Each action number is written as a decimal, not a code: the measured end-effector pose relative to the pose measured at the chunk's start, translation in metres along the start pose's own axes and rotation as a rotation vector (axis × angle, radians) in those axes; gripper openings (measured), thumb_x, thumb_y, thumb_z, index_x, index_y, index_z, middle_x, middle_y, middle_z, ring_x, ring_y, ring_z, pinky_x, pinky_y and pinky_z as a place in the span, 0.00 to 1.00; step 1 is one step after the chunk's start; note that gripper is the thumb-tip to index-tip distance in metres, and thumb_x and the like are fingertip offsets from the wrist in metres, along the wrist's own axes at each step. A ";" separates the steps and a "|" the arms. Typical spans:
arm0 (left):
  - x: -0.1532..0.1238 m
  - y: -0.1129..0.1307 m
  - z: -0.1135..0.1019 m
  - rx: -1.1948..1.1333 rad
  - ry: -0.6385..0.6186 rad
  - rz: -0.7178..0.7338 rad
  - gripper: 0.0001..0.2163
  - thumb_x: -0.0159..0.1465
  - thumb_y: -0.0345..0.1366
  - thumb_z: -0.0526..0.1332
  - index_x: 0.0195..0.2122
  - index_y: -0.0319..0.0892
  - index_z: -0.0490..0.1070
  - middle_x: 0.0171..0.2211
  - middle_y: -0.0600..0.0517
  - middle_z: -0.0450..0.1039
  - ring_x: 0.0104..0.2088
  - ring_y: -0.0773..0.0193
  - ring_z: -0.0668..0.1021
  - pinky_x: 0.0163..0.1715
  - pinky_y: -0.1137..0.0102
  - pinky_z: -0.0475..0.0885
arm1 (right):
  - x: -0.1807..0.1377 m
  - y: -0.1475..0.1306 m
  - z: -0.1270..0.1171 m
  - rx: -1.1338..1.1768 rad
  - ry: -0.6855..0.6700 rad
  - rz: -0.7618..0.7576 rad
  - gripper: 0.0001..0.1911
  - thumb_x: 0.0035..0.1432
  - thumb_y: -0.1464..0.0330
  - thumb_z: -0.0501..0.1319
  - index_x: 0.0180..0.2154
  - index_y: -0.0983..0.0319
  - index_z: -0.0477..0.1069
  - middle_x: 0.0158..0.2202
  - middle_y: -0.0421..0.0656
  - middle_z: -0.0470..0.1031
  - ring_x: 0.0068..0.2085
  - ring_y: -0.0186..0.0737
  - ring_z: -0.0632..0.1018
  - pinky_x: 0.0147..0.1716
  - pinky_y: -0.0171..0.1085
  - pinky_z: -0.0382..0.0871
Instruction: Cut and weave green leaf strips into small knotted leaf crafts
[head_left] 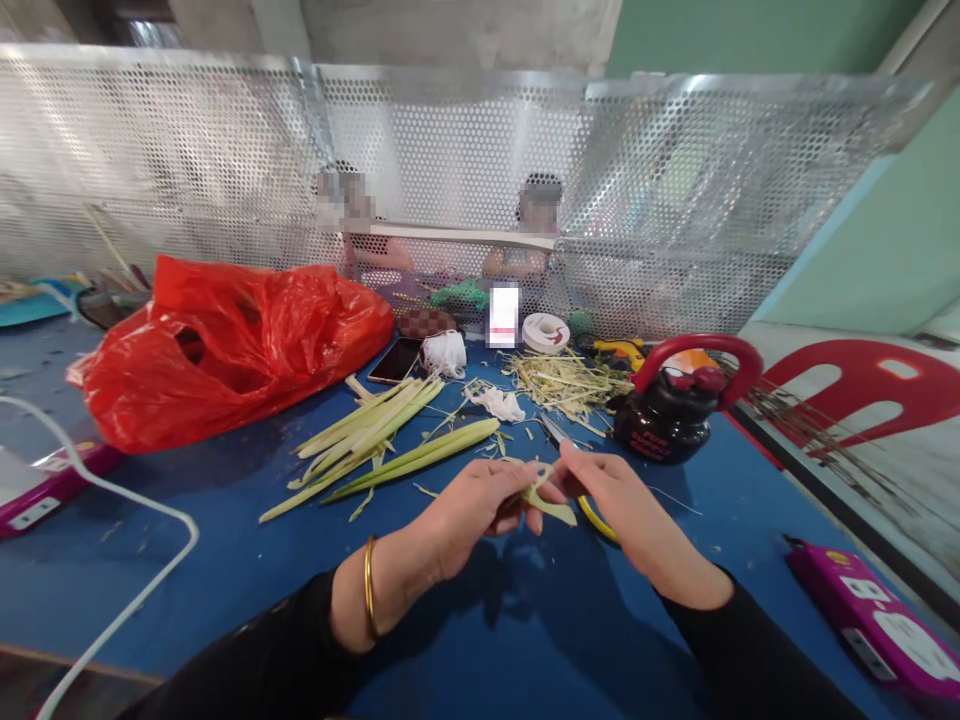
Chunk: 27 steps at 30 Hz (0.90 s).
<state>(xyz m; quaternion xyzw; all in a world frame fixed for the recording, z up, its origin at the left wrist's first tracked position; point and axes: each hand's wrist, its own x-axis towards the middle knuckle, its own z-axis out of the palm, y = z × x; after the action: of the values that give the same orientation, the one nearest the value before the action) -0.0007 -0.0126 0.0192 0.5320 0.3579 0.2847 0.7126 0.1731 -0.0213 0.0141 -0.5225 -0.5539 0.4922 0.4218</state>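
Note:
My left hand [480,505] and my right hand [611,490] meet over the blue table [225,560], both pinching a folded pale green leaf strip [546,498]. A yellow loop [596,518], perhaps a scissor handle, shows under my right hand, and a blade tip [553,430] pokes out beyond it. A gold bangle [369,588] sits on my left wrist. Long green leaf strips [375,435] lie just beyond my left hand.
A red plastic bag [232,345] sits at left, a black pot with a red handle [667,410] at right, and a heap of leaf shreds [562,380] behind. A phone [395,360], white thread [444,352] and tape roll [545,332] lie near the perforated metal screen [675,200]. Two people sit behind it.

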 end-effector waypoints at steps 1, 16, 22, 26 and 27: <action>0.000 -0.001 0.000 0.004 -0.003 0.001 0.20 0.60 0.50 0.57 0.32 0.36 0.78 0.19 0.53 0.68 0.16 0.74 0.57 0.19 0.72 0.45 | -0.001 0.000 0.004 0.091 -0.060 0.033 0.25 0.56 0.50 0.59 0.18 0.62 0.70 0.19 0.39 0.70 0.25 0.36 0.70 0.29 0.35 0.64; 0.001 -0.007 0.004 0.066 -0.024 -0.049 0.16 0.56 0.46 0.63 0.26 0.36 0.77 0.17 0.55 0.65 0.18 0.74 0.58 0.20 0.73 0.49 | -0.003 0.010 0.017 0.244 0.212 -0.015 0.17 0.50 0.56 0.67 0.23 0.62 0.69 0.20 0.36 0.69 0.18 0.31 0.66 0.19 0.34 0.61; 0.005 -0.006 0.000 0.025 0.111 -0.023 0.17 0.57 0.49 0.62 0.23 0.38 0.71 0.17 0.57 0.64 0.16 0.75 0.57 0.17 0.73 0.46 | -0.004 0.003 0.010 0.073 -0.076 -0.093 0.18 0.59 0.53 0.57 0.29 0.61 0.71 0.25 0.40 0.73 0.28 0.38 0.74 0.31 0.36 0.68; 0.006 -0.005 -0.004 0.036 0.183 -0.026 0.15 0.55 0.47 0.63 0.23 0.39 0.68 0.16 0.58 0.63 0.15 0.76 0.58 0.16 0.75 0.46 | -0.008 0.001 0.005 -0.382 0.063 -0.262 0.15 0.60 0.59 0.59 0.25 0.59 0.68 0.19 0.36 0.66 0.23 0.35 0.66 0.24 0.34 0.60; 0.006 -0.005 -0.004 0.040 0.185 -0.033 0.15 0.55 0.47 0.63 0.23 0.40 0.68 0.16 0.58 0.63 0.15 0.76 0.58 0.15 0.75 0.46 | -0.009 0.001 0.004 -0.433 0.097 -0.289 0.14 0.60 0.60 0.58 0.25 0.59 0.68 0.19 0.35 0.64 0.23 0.34 0.64 0.23 0.33 0.58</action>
<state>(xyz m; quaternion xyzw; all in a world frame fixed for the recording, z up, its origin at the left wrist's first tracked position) -0.0009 -0.0069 0.0129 0.5116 0.4364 0.3139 0.6703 0.1699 -0.0303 0.0129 -0.5391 -0.6944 0.2711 0.3921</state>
